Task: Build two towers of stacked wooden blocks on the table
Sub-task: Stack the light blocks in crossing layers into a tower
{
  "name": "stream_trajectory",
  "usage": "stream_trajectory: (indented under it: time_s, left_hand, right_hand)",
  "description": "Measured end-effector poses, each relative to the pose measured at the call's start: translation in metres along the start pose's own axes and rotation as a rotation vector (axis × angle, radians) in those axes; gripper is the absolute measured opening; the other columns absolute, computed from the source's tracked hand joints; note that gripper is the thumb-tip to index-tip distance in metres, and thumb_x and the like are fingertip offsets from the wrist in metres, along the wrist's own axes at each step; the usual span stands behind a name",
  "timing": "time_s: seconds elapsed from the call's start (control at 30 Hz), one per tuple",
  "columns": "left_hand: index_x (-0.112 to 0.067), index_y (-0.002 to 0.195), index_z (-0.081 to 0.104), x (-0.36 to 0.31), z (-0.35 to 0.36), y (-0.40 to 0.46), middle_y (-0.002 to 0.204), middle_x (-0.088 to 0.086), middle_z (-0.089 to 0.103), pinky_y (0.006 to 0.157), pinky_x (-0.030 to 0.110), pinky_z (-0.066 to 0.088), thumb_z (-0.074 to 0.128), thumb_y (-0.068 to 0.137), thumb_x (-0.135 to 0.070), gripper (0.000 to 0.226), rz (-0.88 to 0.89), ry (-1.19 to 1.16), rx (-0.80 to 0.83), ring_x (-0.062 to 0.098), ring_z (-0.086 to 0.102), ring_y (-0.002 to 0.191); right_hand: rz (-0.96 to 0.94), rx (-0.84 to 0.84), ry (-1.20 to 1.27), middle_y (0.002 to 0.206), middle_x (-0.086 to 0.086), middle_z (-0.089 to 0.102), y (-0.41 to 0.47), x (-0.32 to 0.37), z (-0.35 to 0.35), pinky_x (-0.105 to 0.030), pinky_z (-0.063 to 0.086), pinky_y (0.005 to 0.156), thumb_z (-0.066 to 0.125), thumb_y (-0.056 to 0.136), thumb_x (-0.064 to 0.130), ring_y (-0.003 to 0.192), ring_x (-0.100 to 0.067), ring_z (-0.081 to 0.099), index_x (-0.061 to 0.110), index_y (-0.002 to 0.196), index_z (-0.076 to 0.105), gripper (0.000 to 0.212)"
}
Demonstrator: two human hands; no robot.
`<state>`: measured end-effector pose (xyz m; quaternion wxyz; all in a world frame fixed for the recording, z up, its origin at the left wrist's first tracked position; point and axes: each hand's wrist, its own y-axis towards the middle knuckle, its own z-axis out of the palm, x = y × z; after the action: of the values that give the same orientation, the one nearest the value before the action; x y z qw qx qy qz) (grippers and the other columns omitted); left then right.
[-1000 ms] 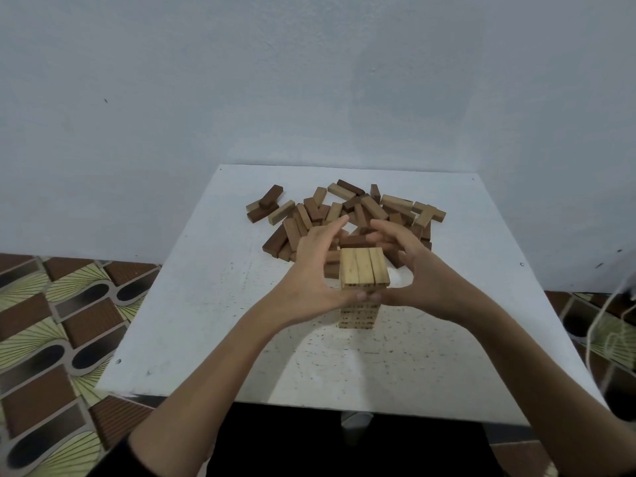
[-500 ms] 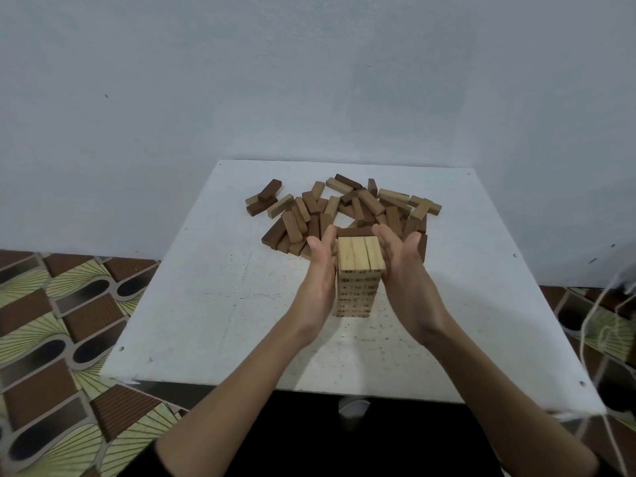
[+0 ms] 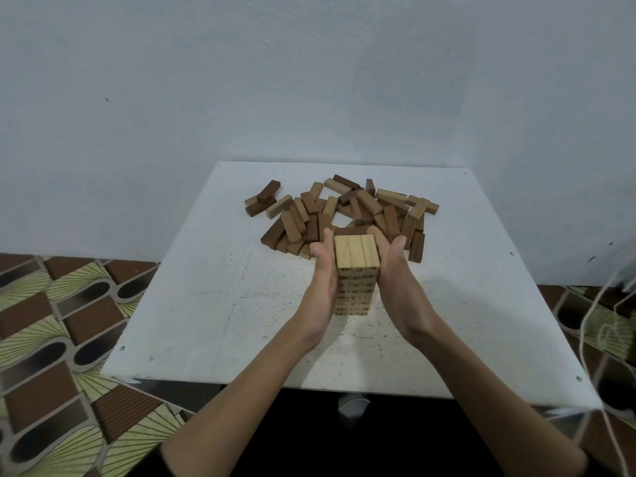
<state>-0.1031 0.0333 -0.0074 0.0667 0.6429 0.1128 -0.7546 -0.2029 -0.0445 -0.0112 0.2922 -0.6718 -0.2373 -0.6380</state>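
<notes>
One tower of light wooden blocks (image 3: 357, 270) stands upright in the middle of the white table (image 3: 213, 297), three blocks across its top layer. My left hand (image 3: 321, 273) presses flat against the tower's left side with straight fingers. My right hand (image 3: 390, 266) presses flat against its right side. Both palms face each other with the tower between them. Behind the tower lies a loose pile of light and dark brown blocks (image 3: 344, 211). Only this one tower is in view.
The table stands in a corner against pale blue walls. Patterned floor tiles (image 3: 51, 325) show to the left and right. A thin cord (image 3: 599, 325) hangs at the right edge near the table's front right corner.
Both hands went from cupping the tower's top with curled fingers to lying flat along its two sides. The head view has shifted slightly.
</notes>
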Motion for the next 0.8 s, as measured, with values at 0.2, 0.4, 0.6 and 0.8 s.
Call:
stream_trajectory:
  time_s: [0.2,0.4,0.6,0.8]
  left_hand:
    - [-0.038,0.15,-0.003,0.005,0.0,0.0,0.146,-0.024,0.019,0.082,-0.003,0.035,0.023,0.05,-0.098,0.119,0.01,0.037,0.024,-0.027,0.034,0.114]
    - [-0.039,0.15,-0.002,0.004,-0.001,-0.001,0.148,-0.022,0.018,0.077,-0.006,0.037,0.029,0.042,-0.101,0.128,0.017,0.004,0.032,-0.035,0.037,0.1]
    - [-0.038,0.151,-0.001,0.008,-0.003,0.002,0.145,-0.023,0.023,0.081,-0.003,0.037,0.031,0.045,-0.1,0.126,0.03,-0.052,0.02,-0.032,0.038,0.104]
    - [-0.03,0.152,0.005,0.007,-0.005,0.001,0.156,-0.015,0.018,0.096,0.005,0.031,0.011,0.082,-0.075,0.084,0.012,-0.062,-0.052,-0.012,0.031,0.127]
  right_hand:
    - [0.029,0.027,-0.004,0.157,0.011,0.01,-0.006,0.004,0.003,-0.021,0.016,0.103,0.002,0.089,0.06,0.132,0.004,0.016,0.031,0.15,0.001,0.068]
    - [0.018,0.056,0.033,0.157,0.01,0.012,-0.006,0.003,0.003,-0.015,0.021,0.098,0.004,0.079,0.066,0.129,0.006,0.019,0.032,0.15,0.001,0.079]
    - [0.012,0.039,0.028,0.157,0.009,0.014,-0.006,0.003,0.004,-0.018,0.02,0.1,0.004,0.084,0.064,0.135,0.001,0.019,0.032,0.151,0.003,0.074]
    - [0.015,-0.019,0.008,0.133,0.013,0.037,0.008,-0.007,-0.007,-0.04,0.017,0.118,0.009,0.097,0.057,0.131,-0.005,0.032,0.037,0.12,0.035,0.04]
